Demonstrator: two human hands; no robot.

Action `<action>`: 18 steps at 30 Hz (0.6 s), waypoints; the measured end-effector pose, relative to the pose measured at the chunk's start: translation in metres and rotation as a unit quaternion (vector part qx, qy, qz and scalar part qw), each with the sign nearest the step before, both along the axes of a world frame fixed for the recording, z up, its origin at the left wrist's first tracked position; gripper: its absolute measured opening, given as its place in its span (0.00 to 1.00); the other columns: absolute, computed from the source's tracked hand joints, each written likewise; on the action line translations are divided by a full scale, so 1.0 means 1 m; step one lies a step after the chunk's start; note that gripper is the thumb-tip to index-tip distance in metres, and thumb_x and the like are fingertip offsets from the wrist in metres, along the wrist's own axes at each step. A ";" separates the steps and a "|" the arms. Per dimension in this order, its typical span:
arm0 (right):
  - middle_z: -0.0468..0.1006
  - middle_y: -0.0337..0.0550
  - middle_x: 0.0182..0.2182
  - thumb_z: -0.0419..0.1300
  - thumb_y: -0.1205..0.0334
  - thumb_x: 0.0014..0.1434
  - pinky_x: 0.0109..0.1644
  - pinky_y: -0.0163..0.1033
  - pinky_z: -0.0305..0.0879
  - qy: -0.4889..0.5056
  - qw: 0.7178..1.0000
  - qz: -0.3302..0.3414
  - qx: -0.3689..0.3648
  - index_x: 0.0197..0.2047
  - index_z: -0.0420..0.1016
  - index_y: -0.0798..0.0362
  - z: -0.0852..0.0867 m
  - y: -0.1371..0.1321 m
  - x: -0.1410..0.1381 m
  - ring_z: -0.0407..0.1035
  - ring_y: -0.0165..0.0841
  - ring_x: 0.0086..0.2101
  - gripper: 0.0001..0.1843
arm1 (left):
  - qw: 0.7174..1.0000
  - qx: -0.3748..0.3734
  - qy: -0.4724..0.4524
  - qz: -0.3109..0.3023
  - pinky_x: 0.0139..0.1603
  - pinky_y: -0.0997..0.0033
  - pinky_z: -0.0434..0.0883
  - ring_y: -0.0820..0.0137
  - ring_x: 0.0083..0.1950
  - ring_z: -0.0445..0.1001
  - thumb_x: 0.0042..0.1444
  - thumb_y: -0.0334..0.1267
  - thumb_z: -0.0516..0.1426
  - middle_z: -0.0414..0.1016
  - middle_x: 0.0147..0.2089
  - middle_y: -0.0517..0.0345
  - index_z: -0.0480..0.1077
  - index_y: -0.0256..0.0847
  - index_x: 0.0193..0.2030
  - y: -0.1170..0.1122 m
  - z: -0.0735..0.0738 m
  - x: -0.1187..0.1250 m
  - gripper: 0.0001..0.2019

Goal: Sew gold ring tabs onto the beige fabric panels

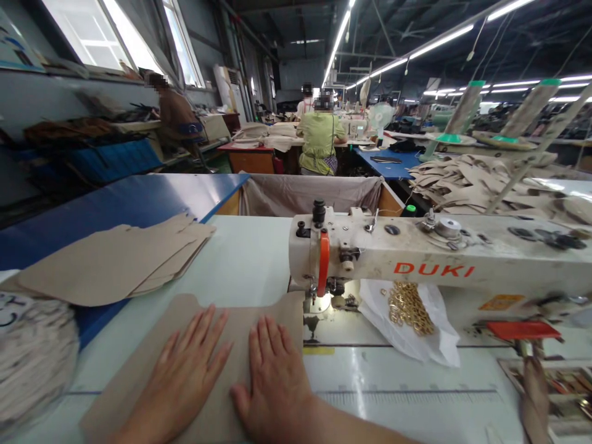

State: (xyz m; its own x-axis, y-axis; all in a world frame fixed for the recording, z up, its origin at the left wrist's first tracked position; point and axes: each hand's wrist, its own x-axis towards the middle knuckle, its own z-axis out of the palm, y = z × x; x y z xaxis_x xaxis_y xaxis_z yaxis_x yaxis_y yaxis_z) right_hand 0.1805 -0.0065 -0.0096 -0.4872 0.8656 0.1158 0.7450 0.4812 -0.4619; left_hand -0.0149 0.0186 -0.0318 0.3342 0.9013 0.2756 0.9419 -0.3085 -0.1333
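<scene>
Both of my hands lie flat, fingers stretched out, on a tan cut piece (pixel 152 364) spread on the pale sewing table (pixel 245 259). My left hand (pixel 185 370) rests on the piece's middle. My right hand (pixel 272 376) presses its right part, close to the needle area (pixel 319 302) of the white DUKI sewing machine (pixel 416 259). The piece's far right edge reaches under the machine head. Neither hand holds anything.
A stack of tan cut pieces (pixel 115 262) lies to the left on a blue board. A white bag with gold rings (pixel 409 308) sits under the machine arm. Thread cones (pixel 467 105) and more cut pieces (pixel 467 179) stand at the right. People sit at stations behind, one in a green top (pixel 319 142).
</scene>
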 end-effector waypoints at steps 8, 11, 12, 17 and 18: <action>0.42 0.62 0.65 0.46 0.49 0.64 0.66 0.52 0.42 0.006 1.000 0.003 -0.013 0.65 0.48 0.71 0.001 -0.006 -0.001 0.36 0.47 0.65 0.37 | 1.000 -0.009 0.005 0.017 0.56 0.41 0.61 0.48 0.64 0.59 0.60 0.46 0.40 0.58 0.65 0.36 0.59 0.32 0.63 -0.008 0.007 0.005 0.28; 0.42 0.62 0.65 0.46 0.48 0.64 0.67 0.52 0.40 0.004 1.000 0.008 -0.029 0.66 0.47 0.71 0.005 -0.005 0.002 0.35 0.47 0.65 0.38 | 1.000 -0.012 0.001 0.028 0.57 0.41 0.60 0.48 0.64 0.59 0.61 0.47 0.40 0.58 0.65 0.38 0.59 0.33 0.63 -0.007 0.009 0.007 0.29; 0.42 0.62 0.65 0.46 0.48 0.64 0.67 0.52 0.39 0.004 0.999 0.010 -0.033 0.66 0.47 0.71 0.006 -0.005 0.002 0.34 0.46 0.65 0.38 | 0.999 -0.014 0.000 0.031 0.57 0.42 0.60 0.49 0.64 0.59 0.61 0.47 0.40 0.58 0.65 0.38 0.59 0.34 0.63 -0.007 0.009 0.008 0.29; 0.42 0.61 0.65 0.45 0.49 0.64 0.67 0.51 0.37 -0.004 0.999 0.013 -0.048 0.66 0.46 0.70 0.011 -0.005 0.003 0.34 0.45 0.65 0.38 | 0.999 -0.026 -0.016 0.026 0.58 0.44 0.60 0.50 0.64 0.59 0.61 0.50 0.40 0.60 0.64 0.40 0.59 0.35 0.63 -0.011 0.003 0.004 0.30; 0.42 0.61 0.65 0.45 0.48 0.64 0.67 0.51 0.37 -0.003 0.999 0.012 -0.046 0.66 0.46 0.70 0.012 -0.006 0.003 0.34 0.45 0.65 0.38 | 0.999 -0.020 -0.029 0.022 0.58 0.45 0.61 0.51 0.64 0.60 0.61 0.51 0.39 0.61 0.64 0.39 0.58 0.35 0.64 -0.014 0.001 0.000 0.30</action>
